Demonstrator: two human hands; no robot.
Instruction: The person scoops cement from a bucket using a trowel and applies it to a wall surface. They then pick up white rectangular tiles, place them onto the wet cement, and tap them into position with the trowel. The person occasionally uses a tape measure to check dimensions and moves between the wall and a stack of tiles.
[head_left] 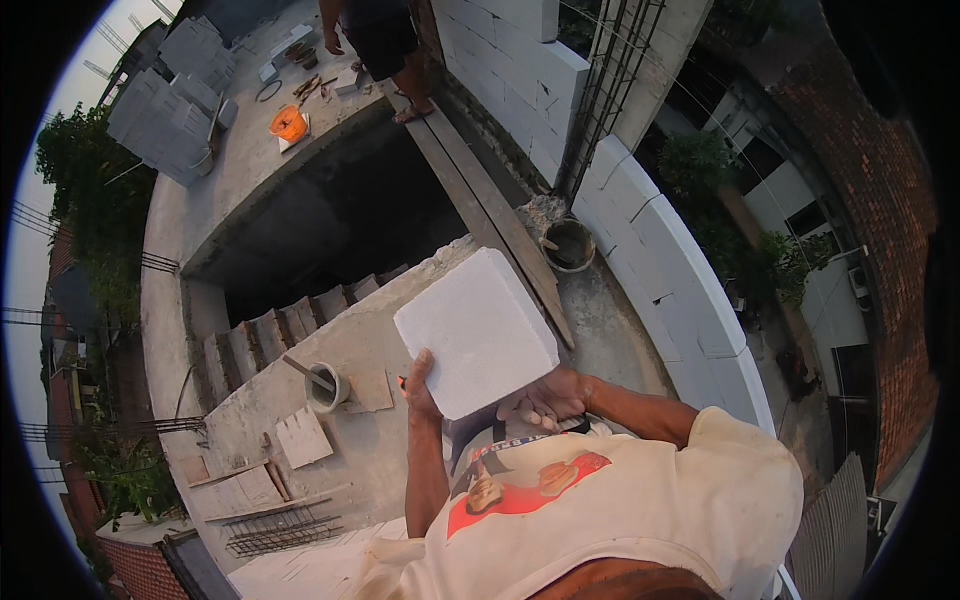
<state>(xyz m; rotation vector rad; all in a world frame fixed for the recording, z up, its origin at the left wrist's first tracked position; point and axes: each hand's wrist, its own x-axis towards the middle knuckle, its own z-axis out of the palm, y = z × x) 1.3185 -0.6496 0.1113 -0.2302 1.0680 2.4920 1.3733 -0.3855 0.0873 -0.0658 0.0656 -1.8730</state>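
While I stand on the rooftop slab, my left hand (420, 385) and right hand (548, 398) grip a white lightweight block (475, 333) at chest height; rigid, crumbly-edged, probably bulky rather than heavy, best held underneath.

The white block (476, 335) hides both palms; the other person (378, 45) (near the orange bucket (288, 122)) is cut off above the waist.
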